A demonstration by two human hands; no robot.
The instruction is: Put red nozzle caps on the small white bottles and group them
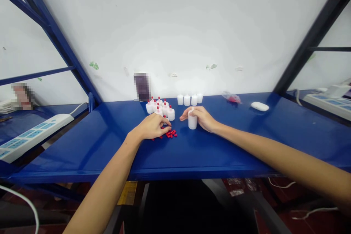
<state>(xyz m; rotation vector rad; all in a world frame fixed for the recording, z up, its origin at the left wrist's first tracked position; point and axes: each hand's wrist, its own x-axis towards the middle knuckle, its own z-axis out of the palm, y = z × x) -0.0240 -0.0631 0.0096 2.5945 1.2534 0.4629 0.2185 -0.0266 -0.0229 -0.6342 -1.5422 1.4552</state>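
My left hand [156, 126] is low over a scatter of small red caps [172, 134], thumb and fingertips drawn together in a pinch. Whatever lies between those fingertips is too small to make out. To the right, my right hand [204, 117] is wrapped around a white plastic bottle [192, 121], which stands upright near the tabletop; no red cap shows on it. Just behind my left hand is a group of several white bottles with red tips [170, 113], partly hidden by the hand.
Several white bottles without red tips [187, 100] stand by the wall. A clear bag with red pieces [233, 98] and a white oval object [259, 106] lie at the back right of the blue table [219, 153]. Power strips [35, 133] flank the table beyond its blue frame.
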